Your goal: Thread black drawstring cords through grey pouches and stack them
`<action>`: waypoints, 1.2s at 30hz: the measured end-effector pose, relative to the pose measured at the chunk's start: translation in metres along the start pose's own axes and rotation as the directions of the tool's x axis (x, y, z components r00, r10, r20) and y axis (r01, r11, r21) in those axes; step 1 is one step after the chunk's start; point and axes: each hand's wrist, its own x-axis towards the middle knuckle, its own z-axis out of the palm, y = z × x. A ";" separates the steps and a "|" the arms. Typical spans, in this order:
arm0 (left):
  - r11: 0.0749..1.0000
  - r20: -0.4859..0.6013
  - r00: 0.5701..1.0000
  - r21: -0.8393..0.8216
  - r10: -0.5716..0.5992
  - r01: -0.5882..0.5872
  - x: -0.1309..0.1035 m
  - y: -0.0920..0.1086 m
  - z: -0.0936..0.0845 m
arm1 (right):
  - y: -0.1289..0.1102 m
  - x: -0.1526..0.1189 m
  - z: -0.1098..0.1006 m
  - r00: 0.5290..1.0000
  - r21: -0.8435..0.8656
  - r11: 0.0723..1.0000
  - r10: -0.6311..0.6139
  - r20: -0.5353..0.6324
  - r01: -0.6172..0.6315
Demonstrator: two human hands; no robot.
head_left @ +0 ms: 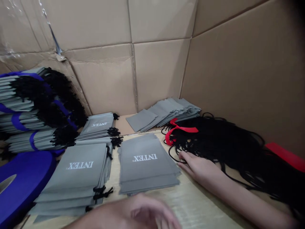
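Observation:
My right hand (194,163) is at the near left end of a bundle of long black cords (228,143), its fingers closed on a looped black cord (173,156). At the bottom edge my left hand (143,211) is blurred by motion with its fingers curled, and what is in them, if anything, cannot be made out. Just beyond it lies a stack of flat grey pouches (145,168) printed INTEX, showing no cords. To its left is a pile of grey drawstring pouches (81,175) with black knotted cord ends.
Bundled pouches (23,117) tied with blue ribbon are stacked at the left, above a blue ribbon roll (26,184). Grey pouches (164,113) lie fanned at the back. Red ties (182,128) bind the cords. Cardboard walls (162,66) stand behind and at the right.

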 end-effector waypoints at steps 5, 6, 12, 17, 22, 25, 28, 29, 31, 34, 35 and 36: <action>0.706 -0.169 0.941 0.702 0.293 -0.094 0.041 0.019 -0.023 | -0.003 0.007 0.001 0.995 -0.073 0.997 -0.028 -0.093 0.022; 0.687 -0.202 0.918 0.721 0.342 -0.097 0.047 0.016 -0.025 | -0.005 0.008 -0.008 0.993 -0.060 0.998 -0.023 -0.118 0.016; 0.689 -0.302 0.787 0.696 0.538 -0.204 0.058 -0.008 -0.026 | -0.047 0.008 -0.061 0.943 0.024 0.980 -0.183 -0.278 0.197; 0.787 -0.416 0.697 0.500 0.585 -0.362 0.053 -0.015 -0.027 | -0.089 0.016 -0.057 0.743 -0.007 0.824 -0.513 -0.430 0.566; 0.818 -0.440 0.716 0.470 0.542 -0.330 0.048 -0.012 -0.047 | -0.100 0.035 -0.053 0.664 0.026 0.772 -0.528 -0.529 0.635; 0.731 -0.369 0.753 0.648 0.544 -0.211 0.043 -0.003 -0.066 | -0.091 0.046 -0.049 0.753 0.120 0.812 -0.460 -0.471 0.571; 0.691 -0.365 0.816 0.721 0.448 -0.057 0.036 0.008 -0.083 | -0.077 0.054 -0.035 0.867 0.281 0.838 -0.373 -0.330 0.468; 0.698 -0.385 0.818 0.716 0.427 -0.028 0.033 0.012 -0.087 | -0.071 0.057 -0.029 0.879 0.299 0.838 -0.371 -0.300 0.456; 0.730 -0.453 0.784 0.684 0.425 -0.001 0.028 0.018 -0.096 | -0.059 0.063 -0.018 0.871 0.285 0.834 -0.393 -0.296 0.473; 0.759 -0.552 0.717 0.649 0.424 0.050 0.023 0.019 -0.111 | -0.035 0.077 -0.012 0.872 0.299 0.846 -0.329 -0.361 0.443; 0.763 -0.582 0.695 0.642 0.422 0.073 0.023 0.017 -0.117 | -0.026 0.081 -0.013 0.884 0.311 0.861 -0.278 -0.375 0.402; 0.770 -0.611 0.671 0.631 0.420 0.093 0.023 0.013 -0.123 | -0.016 0.086 -0.015 0.891 0.301 0.876 -0.252 -0.378 0.376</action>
